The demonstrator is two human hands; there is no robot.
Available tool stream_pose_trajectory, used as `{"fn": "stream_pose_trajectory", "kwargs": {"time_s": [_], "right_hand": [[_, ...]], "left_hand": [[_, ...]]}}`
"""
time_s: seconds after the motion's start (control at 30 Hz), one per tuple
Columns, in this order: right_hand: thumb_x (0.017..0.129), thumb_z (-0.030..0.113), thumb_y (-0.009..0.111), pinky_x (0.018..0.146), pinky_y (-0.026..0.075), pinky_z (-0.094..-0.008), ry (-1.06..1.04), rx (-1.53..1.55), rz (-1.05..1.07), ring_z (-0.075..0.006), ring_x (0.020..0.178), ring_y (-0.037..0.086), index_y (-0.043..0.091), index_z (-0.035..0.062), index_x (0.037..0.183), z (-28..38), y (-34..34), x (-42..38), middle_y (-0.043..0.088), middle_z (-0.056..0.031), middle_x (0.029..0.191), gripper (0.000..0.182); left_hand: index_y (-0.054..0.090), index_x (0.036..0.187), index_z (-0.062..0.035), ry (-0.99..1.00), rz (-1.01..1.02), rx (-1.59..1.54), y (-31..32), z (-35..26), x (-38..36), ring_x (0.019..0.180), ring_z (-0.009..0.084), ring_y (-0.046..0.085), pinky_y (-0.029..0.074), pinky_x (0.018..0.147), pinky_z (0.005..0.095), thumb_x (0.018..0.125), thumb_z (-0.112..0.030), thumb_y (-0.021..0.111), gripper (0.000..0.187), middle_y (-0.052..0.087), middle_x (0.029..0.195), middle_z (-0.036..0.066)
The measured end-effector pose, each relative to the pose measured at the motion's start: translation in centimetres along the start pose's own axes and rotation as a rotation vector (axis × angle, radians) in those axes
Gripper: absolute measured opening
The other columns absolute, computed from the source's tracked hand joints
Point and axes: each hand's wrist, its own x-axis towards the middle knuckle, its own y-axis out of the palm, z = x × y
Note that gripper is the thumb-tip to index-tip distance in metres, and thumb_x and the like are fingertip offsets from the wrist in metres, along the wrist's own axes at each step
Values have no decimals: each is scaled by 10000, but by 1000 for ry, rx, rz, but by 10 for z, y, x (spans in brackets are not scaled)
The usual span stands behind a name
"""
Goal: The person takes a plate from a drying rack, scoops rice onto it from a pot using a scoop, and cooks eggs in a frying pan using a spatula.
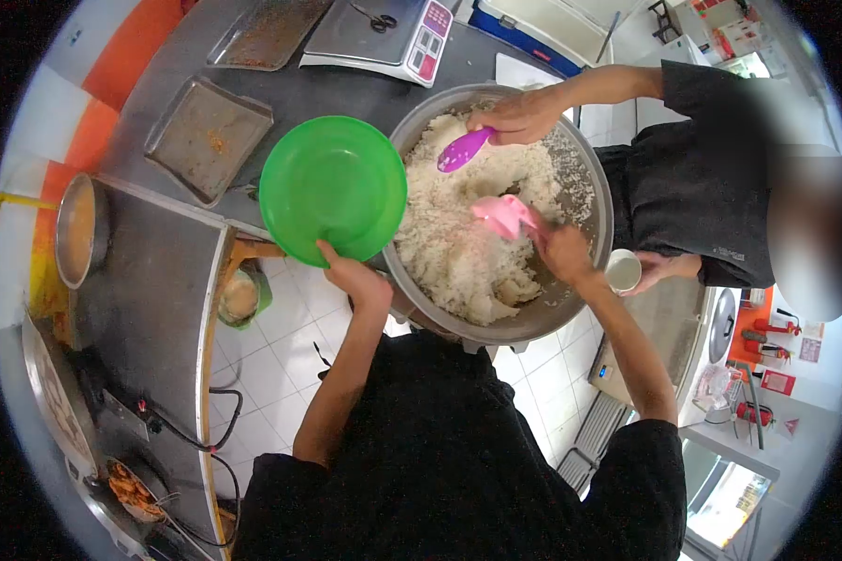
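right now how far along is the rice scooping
Done: the rice is cooked and sits heaped in the big pot. In hand: the right hand digs a pink scoop into it, and a co-worker's hand works a purple scoop. Left: the green bowl in the left hand looks empty, so nothing is served into it yet.

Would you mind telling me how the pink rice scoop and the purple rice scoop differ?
The pink scoop is held by the wearer's right hand near the middle of the rice, while the purple scoop is held by a co-worker's hand at the far side. The pink one digs into the rice; the purple one lies above it. Both work in the same big pot.
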Motion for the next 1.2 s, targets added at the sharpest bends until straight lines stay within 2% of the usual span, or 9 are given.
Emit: {"fn": "stream_pose_trajectory", "kwargs": {"time_s": [0.03, 0.13, 0.33, 0.43, 0.63, 0.83, 0.93, 1.1, 1.2], "right_hand": [[952, 324, 514, 563, 505, -489, -116, 48, -106, -390, 589, 629, 421, 128, 1374, -1, 9, 1, 607, -218, 648, 474], [944, 291, 539, 517, 478, -509, -170, 110, -36, -437, 547, 585, 453, 167, 1375, -2, 2, -13, 587, -217, 611, 456], [944, 260, 515, 601, 511, -501, -192, 423, 197, -444, 630, 615, 404, 169, 1400, -8, 9, -44, 605, -224, 649, 478], [945, 271, 513, 609, 510, -513, -199, 344, 264, -447, 615, 613, 417, 172, 1377, -2, 26, -35, 594, -237, 635, 453], [938, 222, 529, 593, 486, -540, -144, 220, 166, -447, 602, 600, 540, 105, 1221, 33, 37, -31, 629, -238, 709, 306], [948, 226, 533, 716, 515, -493, -283, 783, 228, -422, 823, 643, 521, 105, 1275, -4, 51, -46, 660, -237, 909, 349], [935, 188, 557, 727, 508, -487, -187, 820, 193, -434, 835, 636, 517, 106, 1280, -22, 54, -54, 662, -227, 903, 357], [929, 197, 564, 621, 508, -477, -69, 372, -97, -422, 713, 634, 520, 97, 1264, -12, -25, -74, 650, -210, 793, 352], [916, 187, 580, 527, 487, -480, -100, 250, -256, -400, 604, 622, 512, 93, 1272, -4, -26, -75, 639, -202, 726, 375]], "left_hand": [[403, 1336, 38, 50, -6, 32, 1, 8, -1, 1179, 243, 477, 372, 1008, 381, 1007, -373, 425, 527, 467, 1331, 133], [378, 1351, 60, 89, -61, 51, 4, 12, -11, 1176, 263, 471, 370, 1005, 388, 1001, -393, 427, 574, 437, 1353, 156], [381, 1339, 72, 181, -58, 94, 15, 3, -26, 1181, 266, 471, 370, 1003, 390, 993, -406, 447, 593, 423, 1368, 172], [377, 1337, 69, 236, -12, 131, 15, 3, -25, 1181, 262, 471, 370, 1005, 389, 993, -402, 450, 589, 426, 1369, 166], [355, 1360, 57, 234, -45, 60, 21, 2, -2, 1189, 262, 468, 364, 1013, 380, 991, -396, 457, 593, 418, 1388, 160], [360, 1371, 47, 167, -164, 171, 19, -1, 14, 1169, 270, 466, 358, 1018, 391, 996, -399, 437, 588, 440, 1365, 149], [346, 1373, 48, 232, 51, 70, 16, -6, 4, 1197, 269, 456, 356, 1022, 384, 998, -413, 431, 600, 425, 1366, 170], [333, 1382, 45, 155, 31, 91, 3, -2, -15, 1219, 253, 437, 340, 1033, 371, 1002, -421, 419, 607, 412, 1379, 163], [323, 1387, 45, 146, 49, 41, -4, 1, -18, 1228, 248, 431, 334, 1039, 367, 1002, -425, 417, 615, 401, 1391, 160]]}}
